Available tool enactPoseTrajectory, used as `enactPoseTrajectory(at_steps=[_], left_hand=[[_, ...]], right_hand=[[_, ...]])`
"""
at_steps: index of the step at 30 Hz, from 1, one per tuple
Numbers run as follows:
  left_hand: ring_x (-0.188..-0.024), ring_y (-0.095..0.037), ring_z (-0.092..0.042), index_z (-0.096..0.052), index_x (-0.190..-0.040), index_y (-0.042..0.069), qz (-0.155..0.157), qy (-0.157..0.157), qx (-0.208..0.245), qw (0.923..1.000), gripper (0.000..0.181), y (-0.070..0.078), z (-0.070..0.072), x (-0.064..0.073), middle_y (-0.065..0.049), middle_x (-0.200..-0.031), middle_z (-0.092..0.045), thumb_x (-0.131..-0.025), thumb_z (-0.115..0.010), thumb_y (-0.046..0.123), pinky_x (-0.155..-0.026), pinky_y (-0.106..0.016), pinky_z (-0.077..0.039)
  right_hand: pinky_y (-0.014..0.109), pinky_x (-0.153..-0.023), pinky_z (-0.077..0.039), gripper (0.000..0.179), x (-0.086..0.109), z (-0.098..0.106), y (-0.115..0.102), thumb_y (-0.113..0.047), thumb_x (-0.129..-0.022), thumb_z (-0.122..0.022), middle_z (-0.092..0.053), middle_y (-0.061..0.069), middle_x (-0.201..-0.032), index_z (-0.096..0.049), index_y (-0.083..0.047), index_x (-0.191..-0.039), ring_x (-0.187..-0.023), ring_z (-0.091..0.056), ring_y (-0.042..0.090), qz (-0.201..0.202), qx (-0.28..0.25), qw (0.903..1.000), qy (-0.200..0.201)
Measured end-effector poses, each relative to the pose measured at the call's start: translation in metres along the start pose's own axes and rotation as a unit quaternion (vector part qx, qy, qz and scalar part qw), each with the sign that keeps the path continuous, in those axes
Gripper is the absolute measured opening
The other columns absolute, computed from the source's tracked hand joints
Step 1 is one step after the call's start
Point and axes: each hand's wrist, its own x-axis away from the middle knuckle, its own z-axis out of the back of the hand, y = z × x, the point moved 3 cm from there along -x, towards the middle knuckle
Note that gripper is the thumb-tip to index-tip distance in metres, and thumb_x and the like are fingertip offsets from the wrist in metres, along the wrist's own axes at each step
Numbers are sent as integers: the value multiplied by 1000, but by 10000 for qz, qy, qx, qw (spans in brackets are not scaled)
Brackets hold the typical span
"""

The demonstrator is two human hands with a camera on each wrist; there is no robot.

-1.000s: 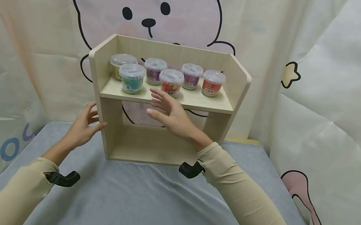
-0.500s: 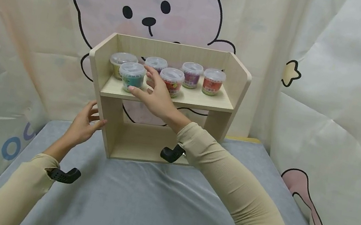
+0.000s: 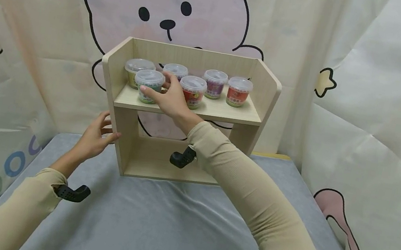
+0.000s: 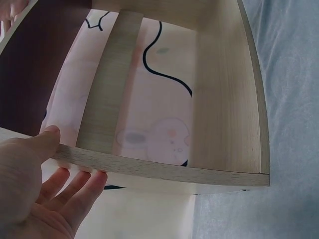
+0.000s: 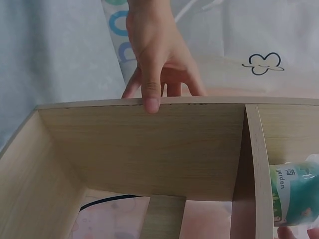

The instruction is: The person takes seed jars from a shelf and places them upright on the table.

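A small two-tier wooden shelf (image 3: 123,148) stands on the table, with several clear-lidded plastic cups on its upper board. My right hand (image 3: 174,100) reaches over that board and holds the teal cup (image 3: 149,78) at the front left, thumb across its front and fingers at its right side. In the right wrist view only fingertips show below the teal cup (image 5: 298,196). My left hand (image 3: 92,140) grips the shelf's left side panel, thumb over the front edge and fingers along the outer face, as the left wrist view also shows on the panel (image 4: 169,172).
Around the teal cup stand a yellowish cup (image 3: 140,65) behind, a purple cup (image 3: 176,68) partly hidden by my right hand, and a red cup (image 3: 192,91). Another purple cup (image 3: 214,85) and red cup (image 3: 238,94) sit farther right. Blue-grey cloth (image 3: 145,225) covers the table.
My right hand has moved left from in front of the red cup to the teal cup and closed round it. The left hand has stayed on the shelf's side panel.
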Motion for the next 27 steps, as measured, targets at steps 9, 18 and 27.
enactPoseTrajectory(at_steps=[9, 18, 27], left_hand=[[-135, -54, -48, -15, -163, 18, 69, 2, -194, 9998, 79, 0, 1, -1, -33, -156, -37, -101, -63, 17, -90, -55, -59], [-132, -54, -51, -27, -161, 11, -38, -78, -506, 9987, 72, 6, 4, -1, -34, -152, -43, -99, -63, 7, -80, -41, -64], [-129, -55, -54, -29, -160, 8, -59, -182, -459, 9988, 72, 7, 4, -1, -35, -149, -45, -97, -64, 3, -77, -38, -64]], right_hand=[[37, -118, -43, 79, -7, -1, -4, -37, -92, -74, -47, 8, -157, -34, -18, -158, -144, -47, 20, -182, 285, 9994, 64], [37, -115, -46, 75, 4, 2, -9, -30, -93, -74, -54, 7, -151, -36, -20, -157, -139, -52, 17, 163, -286, 9986, -403], [38, -112, -49, 67, 29, 5, -6, -14, -97, -66, -55, 12, -149, -36, -15, -157, -134, -56, 19, 661, -714, 9870, -1276]])
